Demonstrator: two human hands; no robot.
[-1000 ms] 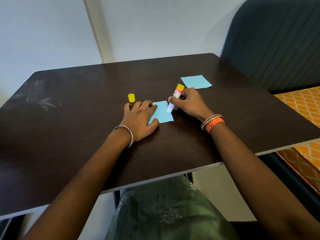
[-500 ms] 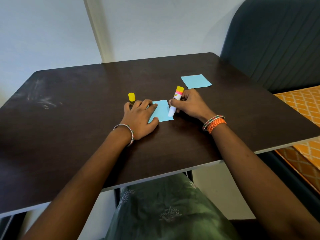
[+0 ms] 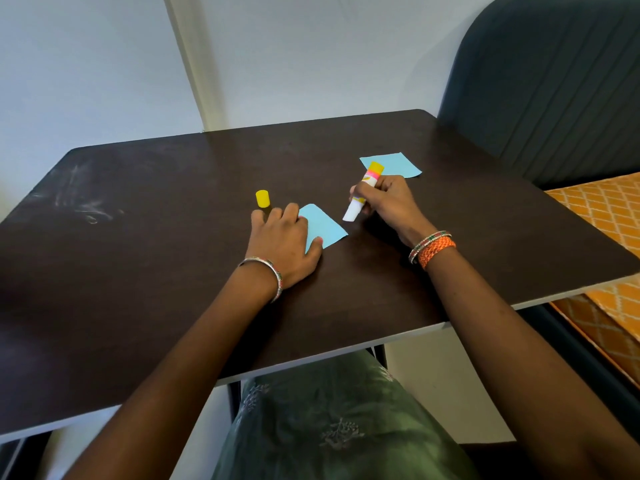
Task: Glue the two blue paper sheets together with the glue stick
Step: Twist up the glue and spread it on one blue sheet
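Blue is the thing to watch here: a small square sheet of light blue paper [image 3: 323, 226] lies flat on the dark brown wooden table [image 3: 166, 258], near the person's side, and a second light blue paper square [image 3: 398, 163] lies well apart from it, farther back and to the right. The left hand [image 3: 282, 245] rests on the near sheet's left edge, fingers fairly straight and spread, the thumb tip lying on the bottom corner to pin it. The right hand [image 3: 388, 200] has its fingers curled round a white glue stick with a yellow end and pink band [image 3: 363, 192], tilted with the white end pointing down and left; that tip looks to be just off the sheet's right edge, over bare table, though I cannot tell whether it touches the wood. A small yellow plastic cap [image 3: 262, 198] stands upright just beyond the left fingers. To my eye the step in hand is spreading glue on the near sheet. Doing it well would mean keeping the left hand pressing so the paper cannot skid, drawing the stick in light strokes away from the pinned side, and reaching the corners and edges. Pressing hard could wrinkle or drag so thin a sheet. The far square would then want bringing over and lining up edge to edge.
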